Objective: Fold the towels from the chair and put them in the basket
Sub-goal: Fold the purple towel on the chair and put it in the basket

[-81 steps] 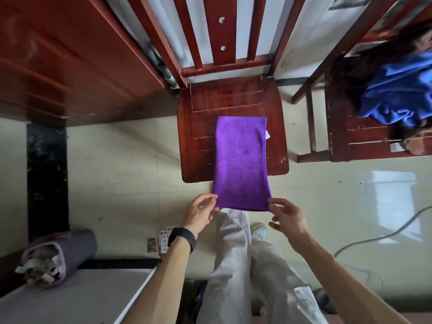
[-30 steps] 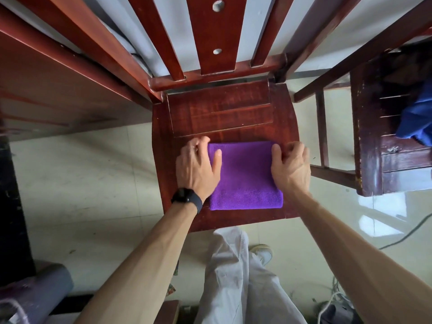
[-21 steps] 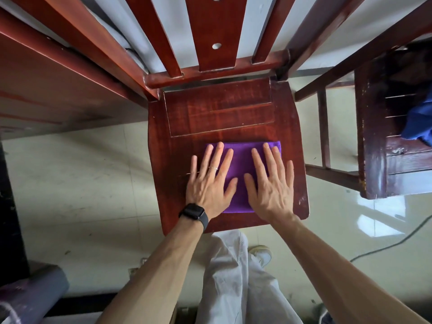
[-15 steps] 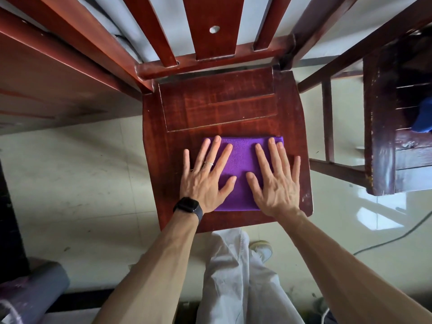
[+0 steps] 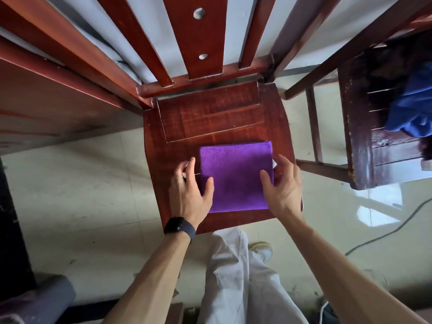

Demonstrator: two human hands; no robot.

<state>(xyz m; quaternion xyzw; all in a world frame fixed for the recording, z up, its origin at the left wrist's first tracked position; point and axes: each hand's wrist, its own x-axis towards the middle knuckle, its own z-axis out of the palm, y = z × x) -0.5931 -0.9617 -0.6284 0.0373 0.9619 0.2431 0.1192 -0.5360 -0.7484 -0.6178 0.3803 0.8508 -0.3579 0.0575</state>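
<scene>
A purple towel [image 5: 236,176], folded into a small square, lies flat on the front half of the red-brown wooden chair seat [image 5: 210,115]. My left hand [image 5: 189,190] sits at the towel's left edge, with the thumb on the cloth and the loosely bent fingers on the seat beside it. My right hand [image 5: 282,185] straddles the right edge, its thumb on top and its fingers just past the edge by a small white tag. Neither hand lifts the towel. No basket is in view.
A second dark wooden chair [image 5: 360,141] stands to the right with blue cloth [image 5: 411,108] on its seat. A red-brown table [image 5: 46,101] runs along the left. A grey roll [image 5: 37,300] lies at the lower left, and a cable [image 5: 385,232] crosses the floor on the right.
The towel went from a long strip to a folded square. My hands pressed flat on top of it, then slid apart to its left and right edges.
</scene>
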